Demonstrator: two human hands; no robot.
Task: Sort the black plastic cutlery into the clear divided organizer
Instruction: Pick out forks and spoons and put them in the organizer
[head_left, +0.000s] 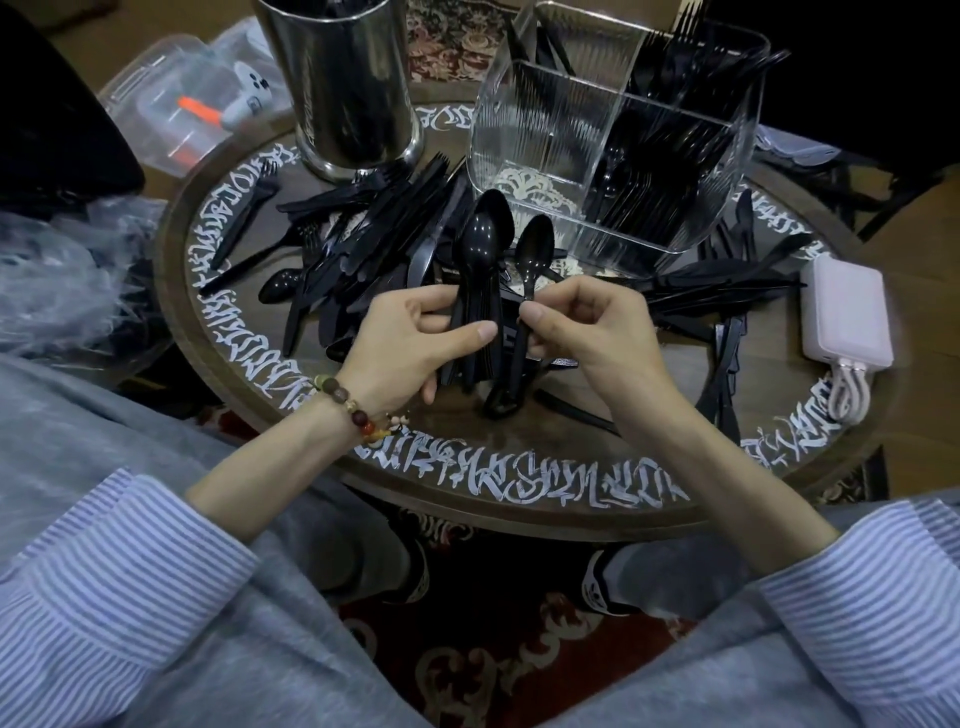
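Observation:
My left hand (410, 343) grips a stacked bundle of black plastic spoons (480, 244) by their handles, bowls pointing away from me. Beside it, my right hand (587, 327) pinches the handle of a single black spoon (535, 252) between thumb and fingers. Loose black forks, knives and spoons (363, 228) lie heaped on the round table behind my hands. The clear divided organizer (524, 130) stands at the back right. Its right and far compartments hold black forks (644, 197); the near left compartment shows no cutlery.
A tall steel canister (348, 83) stands at the back left. More black cutlery (727, 291) lies right of the organizer. A white power bank (847, 312) with a cable sits at the table's right edge. A clear plastic box (171, 114) is off the table, far left.

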